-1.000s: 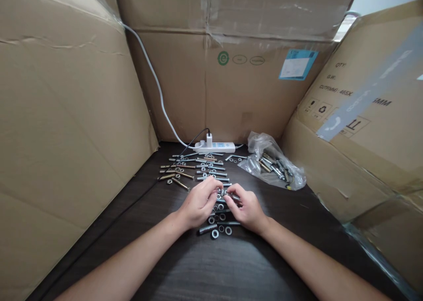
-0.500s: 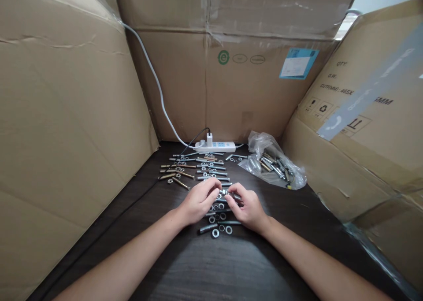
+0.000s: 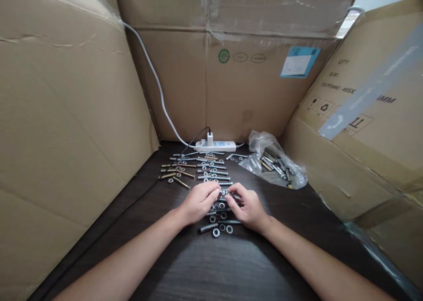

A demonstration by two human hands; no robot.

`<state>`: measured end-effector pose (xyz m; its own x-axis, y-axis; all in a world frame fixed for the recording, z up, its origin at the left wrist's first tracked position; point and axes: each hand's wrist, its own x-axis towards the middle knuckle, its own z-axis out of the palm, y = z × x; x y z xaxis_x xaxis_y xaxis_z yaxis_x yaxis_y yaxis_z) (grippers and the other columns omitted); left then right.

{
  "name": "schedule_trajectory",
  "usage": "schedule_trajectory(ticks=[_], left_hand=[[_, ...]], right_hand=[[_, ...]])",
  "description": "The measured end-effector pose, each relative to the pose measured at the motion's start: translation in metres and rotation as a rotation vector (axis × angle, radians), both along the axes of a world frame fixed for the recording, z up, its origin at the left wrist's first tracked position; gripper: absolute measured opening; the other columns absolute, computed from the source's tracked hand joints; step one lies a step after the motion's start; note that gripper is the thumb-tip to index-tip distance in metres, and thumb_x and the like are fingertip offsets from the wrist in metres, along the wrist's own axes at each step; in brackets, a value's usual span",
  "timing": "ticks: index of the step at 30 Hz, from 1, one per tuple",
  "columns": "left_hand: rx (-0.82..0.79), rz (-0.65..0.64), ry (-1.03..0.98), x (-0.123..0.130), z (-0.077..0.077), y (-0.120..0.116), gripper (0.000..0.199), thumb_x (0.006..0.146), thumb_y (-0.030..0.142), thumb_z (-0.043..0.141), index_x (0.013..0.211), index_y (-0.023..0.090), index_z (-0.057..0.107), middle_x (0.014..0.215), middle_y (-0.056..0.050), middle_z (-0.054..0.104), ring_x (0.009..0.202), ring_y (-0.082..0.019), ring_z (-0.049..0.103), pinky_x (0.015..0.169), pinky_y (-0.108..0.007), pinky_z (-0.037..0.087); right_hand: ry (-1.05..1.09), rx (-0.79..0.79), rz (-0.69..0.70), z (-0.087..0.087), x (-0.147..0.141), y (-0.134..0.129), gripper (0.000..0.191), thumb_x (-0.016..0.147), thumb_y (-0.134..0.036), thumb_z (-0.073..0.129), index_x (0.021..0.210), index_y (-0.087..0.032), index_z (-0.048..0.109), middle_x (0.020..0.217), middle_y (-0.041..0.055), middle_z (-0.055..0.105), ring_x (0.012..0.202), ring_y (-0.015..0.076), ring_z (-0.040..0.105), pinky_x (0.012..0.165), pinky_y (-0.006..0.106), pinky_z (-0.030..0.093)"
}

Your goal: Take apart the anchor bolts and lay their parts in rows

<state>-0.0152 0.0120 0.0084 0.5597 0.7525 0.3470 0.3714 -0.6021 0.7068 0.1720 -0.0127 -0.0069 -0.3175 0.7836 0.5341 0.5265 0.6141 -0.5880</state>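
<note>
My left hand (image 3: pixel 201 202) and my right hand (image 3: pixel 250 208) meet over the middle of the laid-out hardware. Between their fingertips is a silvery bolt with a nut (image 3: pixel 224 193) on it. The left thumb and fingers pinch its left end, which they hide. On the other side, the right thumb and forefinger close on its right part. Below the hands lie steel washers (image 3: pixel 229 229), a metal sleeve (image 3: pixel 209 227) and a bolt (image 3: pixel 228 222). Beyond them are rows of silver bolts (image 3: pixel 214 178), with nuts and rings among them.
Brass-coloured bolts (image 3: pixel 181 183) lie at the left. A clear plastic bag (image 3: pixel 299 182) of hardware rests at the right. Behind stands a white power strip (image 3: pixel 228 146), its black cable (image 3: pixel 132 205) crossing the dark table. Cardboard walls (image 3: pixel 244 98) enclose three sides.
The left fingers have curled lower around the bolt, and the nut between the hands looks turned. The right hand keeps nearly the same place.
</note>
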Motion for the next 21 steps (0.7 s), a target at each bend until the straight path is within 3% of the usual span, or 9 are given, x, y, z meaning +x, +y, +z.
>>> schedule_trajectory(ticks=[5, 10, 15, 21], left_hand=[[0.010, 0.019, -0.100, 0.0019, 0.0068, -0.0047, 0.015, 0.092, 0.024, 0.038, 0.097, 0.018, 0.050, 0.082, -0.001, 0.050, 0.073, -0.013, 0.046, 0.070, -0.025, 0.039], [0.005, -0.017, -0.062, 0.0010, 0.0080, -0.0032, 0.017, 0.092, 0.023, 0.037, 0.089, 0.017, 0.052, 0.084, -0.002, 0.052, 0.077, -0.014, 0.048, 0.072, -0.025, 0.039], [-0.009, 0.000, 0.051, -0.0007, 0.0015, 0.0002, 0.030, 0.095, 0.028, 0.033, 0.072, 0.016, 0.048, 0.071, 0.000, 0.049, 0.069, -0.013, 0.045, 0.065, -0.025, 0.036], [0.005, 0.003, -0.078, 0.0013, 0.0062, -0.0040, 0.013, 0.092, 0.022, 0.037, 0.096, 0.018, 0.049, 0.084, -0.001, 0.050, 0.075, -0.013, 0.046, 0.071, -0.025, 0.038]], right_hand=[[0.002, -0.024, 0.006, -0.0029, 0.0007, 0.0012, 0.010, 0.087, -0.029, 0.051, 0.091, -0.020, 0.051, 0.068, -0.0005, 0.059, 0.055, 0.0111, 0.054, 0.052, 0.020, 0.042], [-0.008, -0.021, 0.007, -0.0031, 0.0007, 0.0015, 0.010, 0.086, -0.028, 0.051, 0.090, -0.020, 0.052, 0.071, -0.0001, 0.061, 0.055, 0.0109, 0.055, 0.053, 0.020, 0.042], [-0.015, -0.011, 0.002, -0.0024, 0.0002, 0.0011, 0.009, 0.086, -0.028, 0.052, 0.088, -0.019, 0.051, 0.068, -0.0011, 0.060, 0.053, 0.0099, 0.054, 0.052, 0.020, 0.040], [-0.011, -0.008, -0.002, -0.0032, 0.0005, 0.0024, 0.010, 0.086, -0.028, 0.052, 0.090, -0.019, 0.052, 0.069, -0.0012, 0.060, 0.054, 0.0098, 0.055, 0.052, 0.019, 0.039]])
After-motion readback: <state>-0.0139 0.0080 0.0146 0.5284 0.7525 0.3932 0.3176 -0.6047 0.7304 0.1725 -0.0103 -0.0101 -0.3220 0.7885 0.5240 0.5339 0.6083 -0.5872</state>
